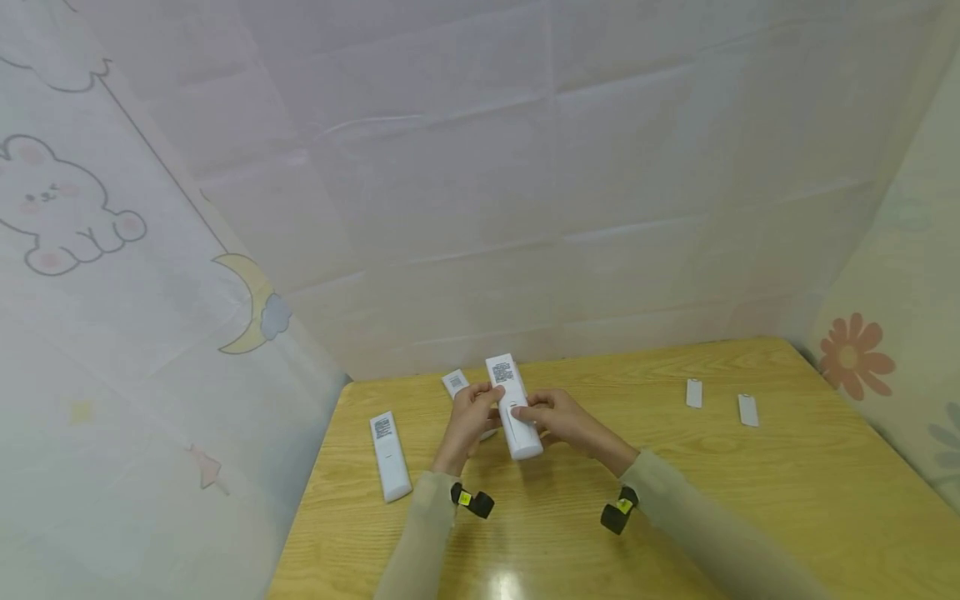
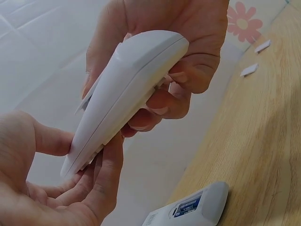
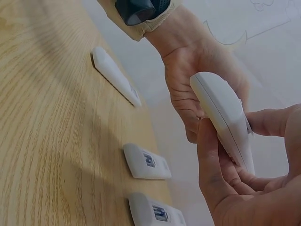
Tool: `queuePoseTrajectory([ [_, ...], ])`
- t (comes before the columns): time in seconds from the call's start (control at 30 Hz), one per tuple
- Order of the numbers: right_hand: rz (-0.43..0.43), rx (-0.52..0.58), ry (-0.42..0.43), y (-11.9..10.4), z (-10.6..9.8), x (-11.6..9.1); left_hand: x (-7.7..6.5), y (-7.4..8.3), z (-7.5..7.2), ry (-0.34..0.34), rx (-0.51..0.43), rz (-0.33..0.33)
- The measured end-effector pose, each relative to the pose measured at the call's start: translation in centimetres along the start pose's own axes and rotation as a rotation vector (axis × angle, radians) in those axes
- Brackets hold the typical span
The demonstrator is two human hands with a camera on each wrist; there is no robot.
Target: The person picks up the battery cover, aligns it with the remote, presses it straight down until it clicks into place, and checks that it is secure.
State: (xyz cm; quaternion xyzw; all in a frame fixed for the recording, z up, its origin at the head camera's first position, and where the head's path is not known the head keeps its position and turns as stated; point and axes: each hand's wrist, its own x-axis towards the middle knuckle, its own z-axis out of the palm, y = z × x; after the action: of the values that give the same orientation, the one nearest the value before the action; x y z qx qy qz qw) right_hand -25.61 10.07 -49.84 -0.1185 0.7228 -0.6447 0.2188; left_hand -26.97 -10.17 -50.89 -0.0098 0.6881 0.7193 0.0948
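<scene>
A white remote control (image 1: pixel 517 439) is held above the table in both hands, its back with a printed label facing up. My left hand (image 1: pixel 471 418) grips its label end, thumb on top and fingers beneath. My right hand (image 1: pixel 567 423) holds its side, the thumb on the battery cover. In the left wrist view the edge of that battery cover (image 2: pixel 87 100) stands up from the body beside the right thumb. Fingers hide part of the remote's underside. Below the hands lie two remotes with open compartments showing blue batteries (image 3: pixel 149 160).
Another white remote (image 1: pixel 391 458), its cover on, lies on the wooden table (image 1: pixel 600 517) at the left. Two loose white battery covers, a nearer one (image 1: pixel 747 410) and a farther one (image 1: pixel 694 393), lie at the right. A cloth-covered wall (image 1: pixel 450 208) stands behind the table.
</scene>
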Motion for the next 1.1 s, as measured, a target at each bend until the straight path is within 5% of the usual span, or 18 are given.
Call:
queuePoseTrajectory([
  [1.1, -0.007, 0.005, 0.004, 0.38, -0.17, 0.11, -0.06, -0.18, 0.11, 0.019, -0.007, -0.006],
])
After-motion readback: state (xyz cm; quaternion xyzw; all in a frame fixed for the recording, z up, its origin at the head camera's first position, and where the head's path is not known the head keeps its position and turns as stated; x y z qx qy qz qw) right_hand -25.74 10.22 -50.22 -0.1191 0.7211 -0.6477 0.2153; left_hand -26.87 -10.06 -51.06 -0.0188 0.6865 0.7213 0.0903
